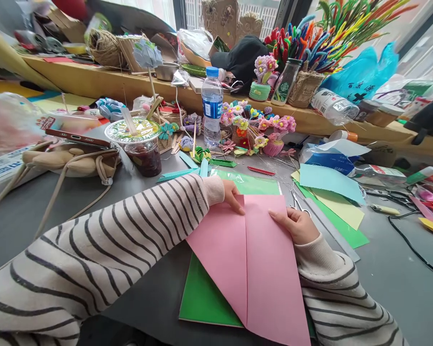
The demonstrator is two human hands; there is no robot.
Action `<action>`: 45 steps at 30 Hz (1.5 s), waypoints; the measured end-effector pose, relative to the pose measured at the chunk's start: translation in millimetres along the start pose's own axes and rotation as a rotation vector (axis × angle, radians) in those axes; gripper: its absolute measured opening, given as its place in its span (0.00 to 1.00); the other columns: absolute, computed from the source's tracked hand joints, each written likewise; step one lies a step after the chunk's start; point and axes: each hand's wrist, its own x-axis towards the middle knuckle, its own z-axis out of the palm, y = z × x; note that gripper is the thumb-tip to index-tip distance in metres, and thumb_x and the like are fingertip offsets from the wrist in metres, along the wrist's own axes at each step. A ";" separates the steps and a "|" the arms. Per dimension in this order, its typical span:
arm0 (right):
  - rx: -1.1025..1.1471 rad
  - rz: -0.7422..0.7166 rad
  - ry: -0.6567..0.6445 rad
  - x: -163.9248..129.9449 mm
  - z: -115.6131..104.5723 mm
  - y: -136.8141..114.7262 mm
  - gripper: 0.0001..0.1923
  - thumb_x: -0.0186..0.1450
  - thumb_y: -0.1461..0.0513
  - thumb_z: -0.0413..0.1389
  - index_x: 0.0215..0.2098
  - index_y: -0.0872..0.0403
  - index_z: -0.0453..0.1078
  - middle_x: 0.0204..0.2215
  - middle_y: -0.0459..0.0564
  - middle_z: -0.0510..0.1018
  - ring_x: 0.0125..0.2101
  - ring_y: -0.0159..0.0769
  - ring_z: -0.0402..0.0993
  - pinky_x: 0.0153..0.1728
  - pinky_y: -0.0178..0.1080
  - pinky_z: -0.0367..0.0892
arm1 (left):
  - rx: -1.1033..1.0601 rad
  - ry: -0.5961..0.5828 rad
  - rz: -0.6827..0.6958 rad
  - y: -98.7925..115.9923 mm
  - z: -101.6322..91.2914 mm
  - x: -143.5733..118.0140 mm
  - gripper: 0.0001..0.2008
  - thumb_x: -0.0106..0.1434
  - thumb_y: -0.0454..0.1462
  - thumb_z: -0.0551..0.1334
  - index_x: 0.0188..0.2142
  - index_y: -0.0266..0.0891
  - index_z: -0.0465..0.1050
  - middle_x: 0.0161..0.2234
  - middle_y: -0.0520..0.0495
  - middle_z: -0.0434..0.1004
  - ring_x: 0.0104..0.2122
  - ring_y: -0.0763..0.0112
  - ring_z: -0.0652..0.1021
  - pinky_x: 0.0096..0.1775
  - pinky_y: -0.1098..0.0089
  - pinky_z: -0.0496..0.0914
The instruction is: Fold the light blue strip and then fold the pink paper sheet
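Note:
A large pink sheet of paper [270, 269] tilts in front of me, with a straight line running down its middle and a slanting lower left edge. My left hand [231, 196] is closed on its top edge, left of that line. At the upper right edge, my right hand [299, 225] pinches the sheet, thumb on top and the other fingers mostly hidden behind. Under the paper lies a green board or pad [205, 293], largely covered. Scissors [296, 199] rest just beyond my right hand, partly hidden.
A lidded cup of dark drink [144, 156] and a water bottle [212, 115] stand ahead. Crocheted flowers [238, 115] crowd the back. Coloured paper sheets [332, 185] and a cable [411, 240] lie to the right; a tan bag [68, 161] sits left.

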 end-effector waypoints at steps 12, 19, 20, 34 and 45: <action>0.069 0.046 -0.019 1.3 1.4 1.7 0.16 0.39 0.55 0.61 0.23 0.59 0.71 0.15 0.45 0.72 0.15 0.27 0.63 0.15 0.31 0.57 | 0.032 0.001 0.022 0.4 -1.8 -9.1 0.19 0.36 0.47 0.64 0.25 0.37 0.74 0.22 0.51 0.73 0.23 0.73 0.70 0.23 0.76 0.61; 0.119 0.083 -0.009 4.3 1.1 5.6 0.16 0.42 0.55 0.61 0.25 0.57 0.71 0.16 0.43 0.73 0.16 0.26 0.64 0.16 0.29 0.59 | 0.126 0.045 0.080 0.8 0.1 -7.2 0.20 0.40 0.48 0.61 0.29 0.37 0.74 0.25 0.50 0.74 0.25 0.72 0.70 0.27 0.76 0.62; 0.122 0.087 -0.012 4.1 1.4 5.6 0.16 0.42 0.55 0.61 0.26 0.57 0.71 0.16 0.43 0.73 0.16 0.26 0.64 0.16 0.29 0.59 | 0.128 0.047 0.078 0.2 0.3 -6.7 0.20 0.40 0.48 0.61 0.30 0.37 0.74 0.25 0.50 0.74 0.25 0.72 0.70 0.27 0.76 0.62; 0.098 0.088 -0.056 4.3 1.9 6.5 0.15 0.41 0.56 0.61 0.23 0.59 0.71 0.15 0.43 0.72 0.15 0.25 0.64 0.16 0.29 0.58 | 0.102 0.113 0.065 -6.3 0.8 -9.9 0.20 0.39 0.47 0.62 0.29 0.37 0.75 0.24 0.50 0.75 0.24 0.72 0.71 0.24 0.77 0.61; 0.072 0.094 -0.112 -0.4 4.1 0.7 0.14 0.42 0.55 0.60 0.23 0.58 0.71 0.15 0.44 0.73 0.16 0.27 0.65 0.16 0.30 0.59 | 0.048 0.126 0.075 -12.0 3.2 -11.6 0.19 0.40 0.46 0.62 0.30 0.37 0.75 0.25 0.50 0.75 0.25 0.72 0.71 0.24 0.78 0.60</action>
